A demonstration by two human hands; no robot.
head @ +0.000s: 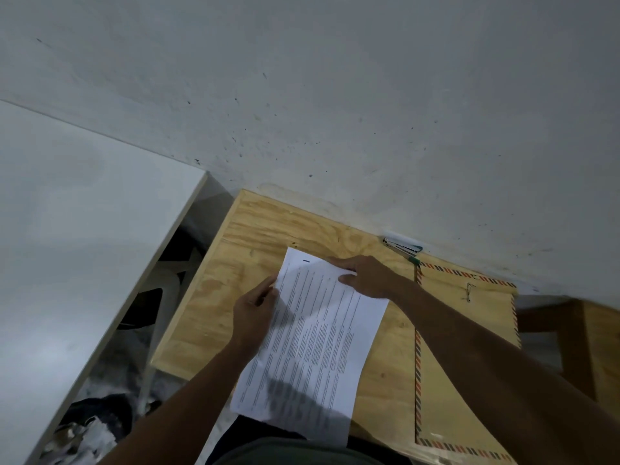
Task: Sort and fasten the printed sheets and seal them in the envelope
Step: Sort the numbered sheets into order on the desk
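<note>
Under right fingers (pixel 339 263): printed sheets (pixel 312 333)

Printed sheets (pixel 312 333): one stack, sheet count not discernible. Envelope (pixel 469 330), brown with striped border: one. Stapler (pixel 402 247): one. Plywood worktop (pixel 235 263): one. White panel (pixel 67 246) at left: one. Hands: two, left (pixel 253 310) and right (pixel 365 276).

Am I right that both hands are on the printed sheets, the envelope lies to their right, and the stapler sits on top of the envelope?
Not quite. In the head view the stapler sits on the table by the wall, beyond the envelope, not on it. Both the left hand and right hand are on the sheets.
</note>
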